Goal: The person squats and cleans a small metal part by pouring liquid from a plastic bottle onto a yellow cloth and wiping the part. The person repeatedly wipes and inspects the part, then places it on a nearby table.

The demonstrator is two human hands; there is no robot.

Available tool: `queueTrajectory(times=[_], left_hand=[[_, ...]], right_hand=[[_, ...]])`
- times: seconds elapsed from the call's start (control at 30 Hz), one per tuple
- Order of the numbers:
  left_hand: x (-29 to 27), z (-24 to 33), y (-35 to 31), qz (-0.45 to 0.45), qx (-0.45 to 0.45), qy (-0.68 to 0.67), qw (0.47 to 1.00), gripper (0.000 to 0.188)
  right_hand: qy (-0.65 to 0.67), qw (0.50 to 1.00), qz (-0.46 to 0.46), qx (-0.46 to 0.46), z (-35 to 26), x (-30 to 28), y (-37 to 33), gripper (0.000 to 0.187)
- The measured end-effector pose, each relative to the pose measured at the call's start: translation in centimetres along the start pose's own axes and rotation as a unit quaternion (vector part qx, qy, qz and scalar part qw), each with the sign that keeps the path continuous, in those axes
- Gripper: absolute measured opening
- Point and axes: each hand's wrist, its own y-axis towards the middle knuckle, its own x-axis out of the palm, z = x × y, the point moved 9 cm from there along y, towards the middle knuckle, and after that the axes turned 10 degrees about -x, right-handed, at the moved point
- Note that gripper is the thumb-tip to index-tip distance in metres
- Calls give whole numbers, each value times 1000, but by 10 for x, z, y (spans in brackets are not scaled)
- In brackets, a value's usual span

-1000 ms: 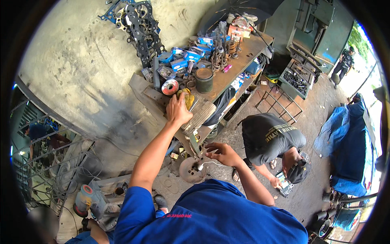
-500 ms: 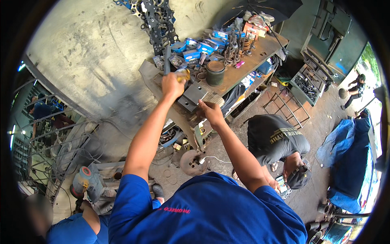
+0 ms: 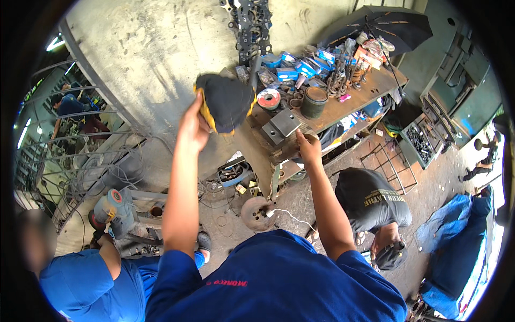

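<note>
My left hand (image 3: 193, 130) is raised left of the workbench, closed on the edge of a black cloth cap-like thing (image 3: 225, 102) with yellow edging. Its exact kind is unclear. At the bench's near end lies a flat grey metal block (image 3: 283, 125) with round holes. My right hand (image 3: 309, 148) has its fingers closed at the block's right edge, touching it. Behind the block sits a red and white ringed disc (image 3: 269, 99). A rusty-lidded green tin (image 3: 314, 102) stands to its right.
Blue boxes (image 3: 288, 73), metal rods and parts crowd the workbench (image 3: 370, 92). A crouching person in dark clothes (image 3: 373, 196) is at the right. At lower left another person in blue (image 3: 80, 282) is beside a bench grinder (image 3: 111, 206). A round metal plate (image 3: 257, 213) lies on the floor.
My left hand has moved left, away from the bench, and now holds up the black and yellow cloth thing. The red and white disc has come into sight. My right hand stays at the block.
</note>
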Motion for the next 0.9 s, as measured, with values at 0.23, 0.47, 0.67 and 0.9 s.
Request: queueTrajectory(times=[0.23,0.47,0.67,0.9], left_hand=[[-33,-92,-63,-69,-69,-174,980,57],[-64,-93,-124,-179,-104,-217,954,104],[-162,-70,-137,-3,-67,-294,953,102],[-204,-55,-167,-43,24,-351,935,105]], right_hand=[[-105,896,-115,-416,-140,98,-132,58],[399,900,-157,75,-60,201,-137,47],[146,886,-287,-334,-131,251,-237,47],[-207,862,-140,-441,-129,336,-273,27]])
